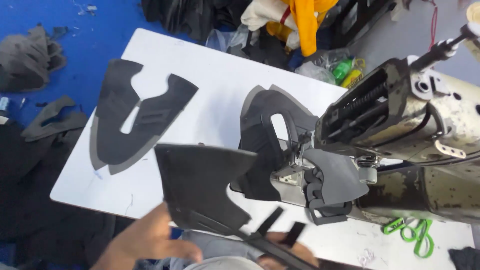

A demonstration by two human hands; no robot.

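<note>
The left hand (150, 242) sits at the bottom edge of the view, fingers curled together under the lower corner of a dark grey, flat, wing-shaped cut piece of shoe-upper fabric (202, 187), which it grips and lifts clear of the table. The right hand (287, 252) is only partly in view just beside it, fingers closed on two narrow black straps (280, 227) that trail from the same piece. Behind the raised piece lies the white rectangular work table (220, 80), and on its far left part rests a stack of similar dark grey forked shoe-upper cutouts (132, 120), lying flat and well apart from the hands. To the right stands a worn cream-coloured metal sewing machine (425, 125), with another dark grey shoe upper (280, 145) draped under its needle area. A pair of green-handled thread snips (415, 232) lies on the table near the machine's base. Grey fabric scraps (30, 55) lie on the blue floor (95, 35) beyond the table.
</note>
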